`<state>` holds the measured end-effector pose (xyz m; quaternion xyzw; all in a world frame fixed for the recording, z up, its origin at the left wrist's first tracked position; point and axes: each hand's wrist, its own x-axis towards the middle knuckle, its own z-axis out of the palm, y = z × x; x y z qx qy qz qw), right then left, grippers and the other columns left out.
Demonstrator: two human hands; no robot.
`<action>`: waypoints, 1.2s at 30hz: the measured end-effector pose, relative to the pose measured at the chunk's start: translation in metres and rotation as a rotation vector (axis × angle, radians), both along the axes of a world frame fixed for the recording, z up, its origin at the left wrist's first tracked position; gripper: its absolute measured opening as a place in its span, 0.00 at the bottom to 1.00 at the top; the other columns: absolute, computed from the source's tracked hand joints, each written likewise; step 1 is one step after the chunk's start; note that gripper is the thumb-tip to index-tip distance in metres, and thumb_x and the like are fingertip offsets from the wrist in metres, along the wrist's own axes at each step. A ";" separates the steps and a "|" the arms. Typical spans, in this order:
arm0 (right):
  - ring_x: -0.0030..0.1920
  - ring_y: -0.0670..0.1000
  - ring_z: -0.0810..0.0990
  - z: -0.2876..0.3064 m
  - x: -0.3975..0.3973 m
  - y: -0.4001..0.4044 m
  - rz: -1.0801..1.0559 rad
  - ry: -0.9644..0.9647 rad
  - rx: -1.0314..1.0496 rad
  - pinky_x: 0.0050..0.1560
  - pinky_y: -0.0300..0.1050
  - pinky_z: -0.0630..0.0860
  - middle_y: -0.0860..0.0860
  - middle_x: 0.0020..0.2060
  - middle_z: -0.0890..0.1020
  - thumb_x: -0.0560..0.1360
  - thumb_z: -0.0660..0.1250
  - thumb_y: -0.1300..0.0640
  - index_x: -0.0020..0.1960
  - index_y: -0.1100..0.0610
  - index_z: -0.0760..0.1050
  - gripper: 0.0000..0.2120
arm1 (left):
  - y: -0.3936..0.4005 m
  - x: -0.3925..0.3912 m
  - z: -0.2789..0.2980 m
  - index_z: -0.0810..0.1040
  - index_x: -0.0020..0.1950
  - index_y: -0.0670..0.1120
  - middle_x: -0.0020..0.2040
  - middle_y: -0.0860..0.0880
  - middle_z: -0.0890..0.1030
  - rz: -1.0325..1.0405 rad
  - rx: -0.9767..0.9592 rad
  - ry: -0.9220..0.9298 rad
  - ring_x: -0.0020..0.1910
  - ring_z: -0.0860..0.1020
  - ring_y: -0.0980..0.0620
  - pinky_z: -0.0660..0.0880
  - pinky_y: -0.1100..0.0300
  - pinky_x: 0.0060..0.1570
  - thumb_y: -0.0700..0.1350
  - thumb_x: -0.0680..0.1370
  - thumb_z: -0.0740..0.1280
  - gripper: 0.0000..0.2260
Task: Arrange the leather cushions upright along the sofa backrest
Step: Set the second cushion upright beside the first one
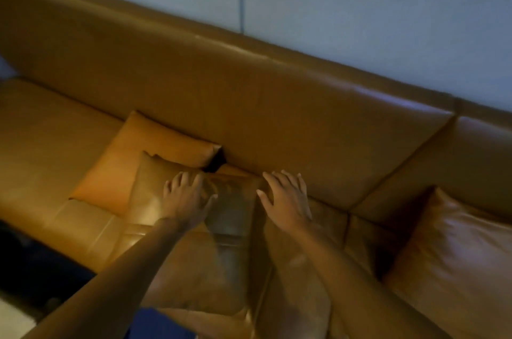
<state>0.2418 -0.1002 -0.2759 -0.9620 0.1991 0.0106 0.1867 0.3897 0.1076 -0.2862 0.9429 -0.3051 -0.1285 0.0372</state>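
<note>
A tan leather sofa fills the view, its backrest (249, 89) running from upper left to right. Two leather cushions lie flat on the seat. The brighter orange cushion (133, 155) lies at the left, against the backrest. A darker brown cushion (221, 227) overlaps its near corner and reaches toward me. My left hand (184, 197) rests on the brown cushion's far left part, fingers spread. My right hand (286, 200) rests at that cushion's far right edge, fingers spread, close to the backrest. A third cushion (457, 264) lies at the right on the seat.
The seat (47, 130) stretches bare to the left. A seam (401, 161) splits the backrest at the right. A grey-blue wall (332, 0) rises behind the sofa. Dark floor (33, 264) shows at the lower left, below the seat's front edge.
</note>
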 end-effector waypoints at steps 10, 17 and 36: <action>0.73 0.54 0.63 -0.053 0.118 0.103 0.124 0.073 0.015 0.74 0.60 0.51 0.50 0.71 0.71 0.79 0.53 0.40 0.73 0.50 0.65 0.25 | 0.106 0.111 -0.047 0.63 0.73 0.56 0.73 0.42 0.66 0.130 0.011 0.032 0.73 0.61 0.36 0.63 0.36 0.68 0.69 0.76 0.55 0.30; 0.73 0.54 0.63 -0.090 0.163 0.105 0.110 0.042 -0.002 0.74 0.60 0.52 0.51 0.71 0.71 0.79 0.54 0.38 0.73 0.50 0.65 0.26 | 0.117 0.118 -0.070 0.58 0.75 0.54 0.73 0.40 0.64 0.256 -0.163 0.118 0.70 0.65 0.33 0.67 0.37 0.64 0.78 0.67 0.55 0.43; 0.68 0.58 0.68 -0.087 0.104 0.051 -0.448 -0.127 0.382 0.68 0.60 0.63 0.54 0.68 0.71 0.76 0.53 0.31 0.69 0.50 0.68 0.31 | 0.011 0.059 -0.047 0.68 0.52 0.45 0.44 0.43 0.79 0.185 -0.475 0.123 0.47 0.78 0.35 0.69 0.51 0.39 0.65 0.73 0.68 0.24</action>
